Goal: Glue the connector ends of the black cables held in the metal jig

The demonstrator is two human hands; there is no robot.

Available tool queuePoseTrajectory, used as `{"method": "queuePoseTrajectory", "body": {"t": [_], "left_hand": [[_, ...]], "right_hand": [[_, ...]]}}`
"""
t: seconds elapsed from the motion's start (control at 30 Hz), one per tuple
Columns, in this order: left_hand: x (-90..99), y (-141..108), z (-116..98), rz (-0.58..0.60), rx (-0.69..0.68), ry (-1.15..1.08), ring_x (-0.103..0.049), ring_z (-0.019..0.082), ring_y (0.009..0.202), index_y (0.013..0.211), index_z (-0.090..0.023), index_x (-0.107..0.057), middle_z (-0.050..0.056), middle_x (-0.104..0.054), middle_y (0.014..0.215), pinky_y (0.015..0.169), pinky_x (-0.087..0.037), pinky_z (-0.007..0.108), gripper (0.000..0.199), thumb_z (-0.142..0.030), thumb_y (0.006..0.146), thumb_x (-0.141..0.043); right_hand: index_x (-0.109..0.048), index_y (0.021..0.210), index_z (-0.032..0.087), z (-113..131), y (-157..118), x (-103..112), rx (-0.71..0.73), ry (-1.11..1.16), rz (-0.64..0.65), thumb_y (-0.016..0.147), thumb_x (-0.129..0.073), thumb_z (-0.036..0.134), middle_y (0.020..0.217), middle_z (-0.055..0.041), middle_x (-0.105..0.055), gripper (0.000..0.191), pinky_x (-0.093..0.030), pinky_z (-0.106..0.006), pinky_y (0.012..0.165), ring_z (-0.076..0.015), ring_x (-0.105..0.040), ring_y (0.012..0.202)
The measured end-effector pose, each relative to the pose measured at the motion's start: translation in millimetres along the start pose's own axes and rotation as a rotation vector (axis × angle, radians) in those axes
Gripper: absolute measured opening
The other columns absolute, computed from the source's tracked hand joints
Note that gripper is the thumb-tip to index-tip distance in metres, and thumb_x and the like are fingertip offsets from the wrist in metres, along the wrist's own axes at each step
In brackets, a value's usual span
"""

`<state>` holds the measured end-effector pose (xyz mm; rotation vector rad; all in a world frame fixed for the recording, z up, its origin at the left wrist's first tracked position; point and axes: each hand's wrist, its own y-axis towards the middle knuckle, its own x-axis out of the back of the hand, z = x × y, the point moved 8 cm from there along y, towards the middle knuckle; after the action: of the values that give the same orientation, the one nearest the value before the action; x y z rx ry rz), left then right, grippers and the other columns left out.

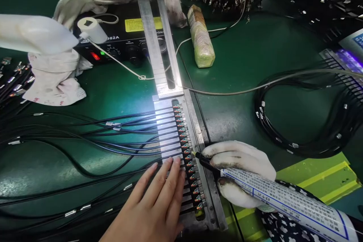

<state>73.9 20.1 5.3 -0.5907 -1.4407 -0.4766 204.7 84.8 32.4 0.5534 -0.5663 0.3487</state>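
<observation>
My left hand (pixel 159 200) is bare. Its fingers lie outstretched over black cables (pixel 138 112) at the edge of a metal fixture (pixel 169 134). The cables lie side by side in the fixture, their stripped ends with small coloured wires (pixel 185 146) in a row along its right side. A white glove covers my right hand (pixel 241 162), closed around a tube with a printed white label (pixel 272 193) and a black nozzle. The yellowish nozzle tip is at the wire ends near the middle of the row; whether it touches them I cannot tell.
Behind stands a black control box (pixel 119 47) with dials, partly under white cloth (pixel 55 77). A slotted metal bar (pixel 154 41) rises beyond the fixture. A wrapped block (pixel 201 38), coiled cables (pixel 272 136) and yellow-green sheets (pixel 320 177) lie right. A clear hose (pixel 227 93) crosses the table.
</observation>
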Motion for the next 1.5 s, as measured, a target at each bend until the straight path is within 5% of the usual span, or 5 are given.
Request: {"method": "queuePoseTrajectory", "body": {"t": [0.43,0.67,1.5], "left_hand": [[4.8,4,-3,0.02,-0.008,-0.025,-0.028,0.023,0.121,0.126,-0.012,-0.041,0.013,-0.036,0.126,0.099,-0.025,0.036,0.054,-0.044,0.084,-0.034],[13.1,10,3,0.02,-0.021,-0.139,-0.023,0.018,0.124,0.117,-0.025,-0.05,0.003,-0.028,0.131,0.102,-0.02,0.031,0.045,-0.044,0.075,-0.051],[9.5,9,1,0.029,-0.028,-0.158,-0.023,0.019,0.124,0.117,-0.023,-0.05,0.005,-0.028,0.131,0.102,-0.02,0.031,0.044,-0.043,0.078,-0.047]], "right_hand": [[-0.054,0.079,0.011,-2,-2,-1,-0.009,0.043,-0.003,0.053,-0.06,0.023,0.093,-0.0003,-0.055,0.029,-0.05,-0.017,0.076,-0.0016,-0.053,0.091],[-0.055,0.078,0.011,-1,-3,2,-0.008,0.066,-0.03,0.051,-0.063,0.027,0.091,-0.0007,-0.056,0.032,-0.05,-0.017,0.076,-0.0017,-0.053,0.09],[-0.054,0.077,0.01,0,-2,1,0.008,0.053,-0.023,0.051,-0.062,0.025,0.091,-0.001,-0.055,0.031,-0.05,-0.017,0.076,-0.0017,-0.053,0.09]]}}
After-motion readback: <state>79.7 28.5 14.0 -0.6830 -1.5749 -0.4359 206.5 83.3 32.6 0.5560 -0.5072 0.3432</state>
